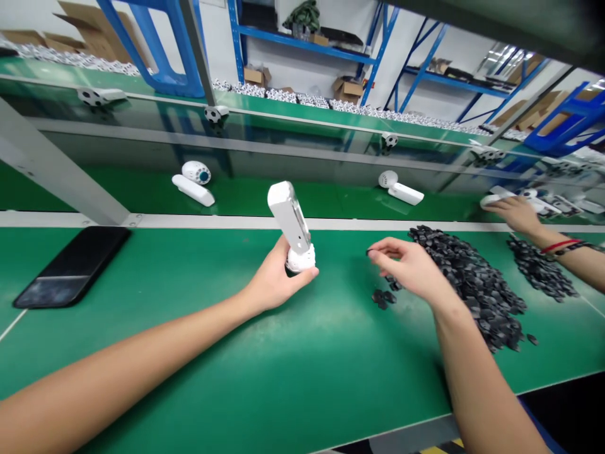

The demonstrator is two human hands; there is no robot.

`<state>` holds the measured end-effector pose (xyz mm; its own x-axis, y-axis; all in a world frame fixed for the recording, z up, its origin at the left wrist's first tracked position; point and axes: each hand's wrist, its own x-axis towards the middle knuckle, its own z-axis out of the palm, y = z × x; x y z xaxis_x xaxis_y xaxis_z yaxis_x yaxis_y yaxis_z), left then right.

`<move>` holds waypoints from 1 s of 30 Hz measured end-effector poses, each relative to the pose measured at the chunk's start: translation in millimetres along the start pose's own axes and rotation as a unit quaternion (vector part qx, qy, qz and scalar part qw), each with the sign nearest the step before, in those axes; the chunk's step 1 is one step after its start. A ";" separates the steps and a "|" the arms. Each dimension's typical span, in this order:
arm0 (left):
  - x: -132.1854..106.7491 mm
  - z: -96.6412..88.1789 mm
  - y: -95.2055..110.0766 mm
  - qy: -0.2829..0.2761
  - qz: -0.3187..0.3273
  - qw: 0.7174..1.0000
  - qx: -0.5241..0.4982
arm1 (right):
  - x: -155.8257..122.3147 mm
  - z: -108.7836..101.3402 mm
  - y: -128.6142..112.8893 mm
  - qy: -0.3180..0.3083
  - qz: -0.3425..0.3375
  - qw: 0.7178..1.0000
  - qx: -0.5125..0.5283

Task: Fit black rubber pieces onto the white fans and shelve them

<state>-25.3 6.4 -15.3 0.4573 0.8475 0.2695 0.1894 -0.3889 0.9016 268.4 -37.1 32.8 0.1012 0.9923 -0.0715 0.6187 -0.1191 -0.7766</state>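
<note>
My left hand is closed around the round base of a white plastic device, whose long, flat body stands up at a tilt above my fingers. The device is held over the green tabletop. To its right, my right hand pinches a small black piece between thumb and fingertips. A few loose black pieces lie just below that hand. Beside my right wrist spreads a large pile of the same small black parts.
Along the green belt behind the white edge lie similar white devices. A black phone rests at left. Another person's hand reaches toward devices at right, by a smaller black pile. A metal post rises at left.
</note>
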 end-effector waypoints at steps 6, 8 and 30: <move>-2.1 2.9 7.0 -0.074 0.016 0.997 0.028 | -12.8 66.3 -28.7 -0.100 -0.020 0.961 0.257; -2.2 3.3 7.9 -0.075 0.036 0.996 0.039 | -13.5 75.5 -27.3 -0.131 -0.008 0.952 0.278; -4.3 4.7 9.6 -0.128 0.030 0.985 0.111 | -16.5 73.3 -20.2 -0.157 -0.020 0.980 0.125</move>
<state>-21.4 -2.6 -9.4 0.6723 0.7128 0.1998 0.3281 -0.5289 0.7827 197.1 -48.6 3.7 -0.1873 0.9624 -0.1970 0.4033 -0.1075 -0.9087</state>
